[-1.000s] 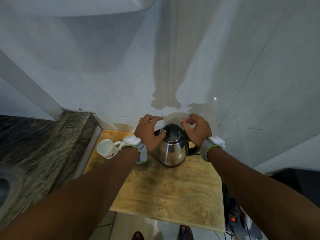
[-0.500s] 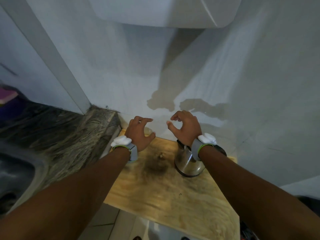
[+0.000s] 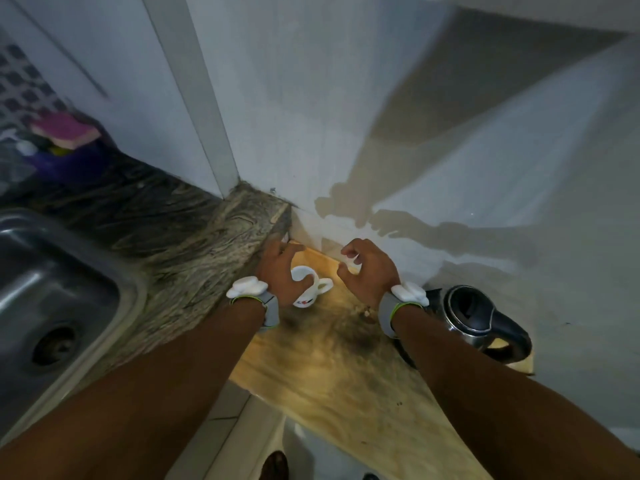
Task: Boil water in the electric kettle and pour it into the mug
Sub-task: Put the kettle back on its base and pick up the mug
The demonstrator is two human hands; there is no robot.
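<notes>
Both hands reach forward over the wooden board in the middle of the frame. The left hand is at the white mug, covering its left side; its thumb seems to lie across the mug's mouth, but whether the fingers really grip the mug cannot be told, since the back of the hand hides them. The mug lies tilted, its rim toward the hand and its handle pointing right, near the far left corner of the board. The right hand hovers just right of the mug, apart from it, with fingers curled in a loose claw and holding nothing. Each wrist carries a grey band with a white piece on top.

Right of the right wrist, at the centre right of the frame, the steel kettle stands on the board's far right corner with its black lid closed and its black handle pointing toward the lower right. It stands well apart from the mug, with the right forearm crossing in front of its left side.

A stone counter adjoins the board on the left, with a steel sink at the left edge of the frame. A pink sponge sits in the upper left. White wall tiles fill the top of the frame.
</notes>
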